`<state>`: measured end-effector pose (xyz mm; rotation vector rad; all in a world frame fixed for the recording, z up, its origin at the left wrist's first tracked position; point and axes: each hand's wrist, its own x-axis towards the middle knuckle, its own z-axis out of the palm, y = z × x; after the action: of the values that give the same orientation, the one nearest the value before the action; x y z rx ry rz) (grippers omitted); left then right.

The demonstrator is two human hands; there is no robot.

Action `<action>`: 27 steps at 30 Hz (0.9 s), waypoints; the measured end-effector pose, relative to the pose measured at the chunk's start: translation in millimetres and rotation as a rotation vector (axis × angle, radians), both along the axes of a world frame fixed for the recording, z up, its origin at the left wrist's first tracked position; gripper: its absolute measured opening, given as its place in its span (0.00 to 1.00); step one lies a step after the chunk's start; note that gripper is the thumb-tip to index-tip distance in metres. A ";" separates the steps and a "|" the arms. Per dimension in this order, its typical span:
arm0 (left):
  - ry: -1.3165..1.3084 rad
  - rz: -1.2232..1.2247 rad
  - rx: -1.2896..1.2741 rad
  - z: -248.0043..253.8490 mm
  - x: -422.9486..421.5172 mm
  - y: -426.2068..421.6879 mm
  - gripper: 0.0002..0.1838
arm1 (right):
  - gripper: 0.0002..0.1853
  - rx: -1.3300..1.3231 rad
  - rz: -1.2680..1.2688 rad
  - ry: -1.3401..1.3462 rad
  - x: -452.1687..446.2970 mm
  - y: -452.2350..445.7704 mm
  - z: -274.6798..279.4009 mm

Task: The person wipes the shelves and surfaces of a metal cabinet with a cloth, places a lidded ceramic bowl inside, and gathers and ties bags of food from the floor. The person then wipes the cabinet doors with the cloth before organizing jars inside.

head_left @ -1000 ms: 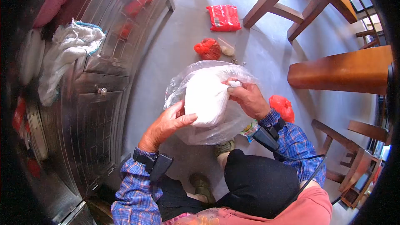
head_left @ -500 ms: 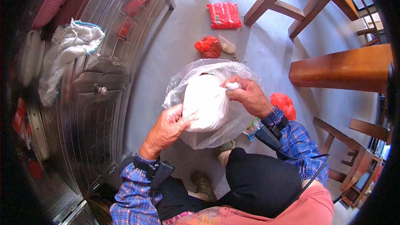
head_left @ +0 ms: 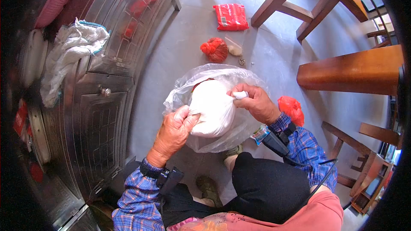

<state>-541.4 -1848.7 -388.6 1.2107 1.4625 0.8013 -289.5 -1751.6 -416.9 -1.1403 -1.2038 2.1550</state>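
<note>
Ok so bundle (head_left: 212, 109) sits between your left hand (head_left: 172, 129) and right hand (head_left: 256, 102), bag (head_left: 243, 124) spread around it. Straight ahead on floor (head_left: 162, 60): sack (head_left: 215, 50), pouch (head_left: 234, 49) just right of it, packet (head_left: 231, 17) farther out. Cabinet (head_left: 102, 124) on your left, second sack (head_left: 292, 109) off to your right.

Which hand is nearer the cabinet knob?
Left: the left hand is below and right of the cabinet knob in view; the right hand is farther right, across the white bag.
</note>
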 end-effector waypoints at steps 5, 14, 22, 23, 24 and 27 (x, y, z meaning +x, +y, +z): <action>0.223 -0.085 0.111 -2.5 -3.9 -2.7 0.10 | 0.11 0.010 0.027 0.029 3.5 -2.0 0.2; 0.642 -0.197 0.411 13.0 6.1 -8.8 0.07 | 0.14 0.331 0.193 0.035 4.2 -7.6 -13.6; 0.621 -0.265 0.463 5.8 8.6 -12.3 0.17 | 0.15 0.075 -0.022 -0.005 13.3 -6.5 -20.4; 0.579 -0.268 0.450 8.2 10.4 -12.3 0.22 | 0.15 0.075 -0.020 -0.004 14.8 -6.8 -21.1; 0.579 -0.266 0.451 13.6 12.4 -11.6 0.22 | 0.13 0.025 -0.067 0.015 16.0 -7.0 -21.3; 0.540 -0.218 0.311 24.2 19.7 -9.7 0.30 | 0.11 -0.063 -0.129 0.046 15.5 -7.6 -20.7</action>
<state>-521.7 -1858.4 -364.4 1.8960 1.6254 0.5875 -274.1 -1759.3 -437.6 -1.1550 -1.0204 2.1229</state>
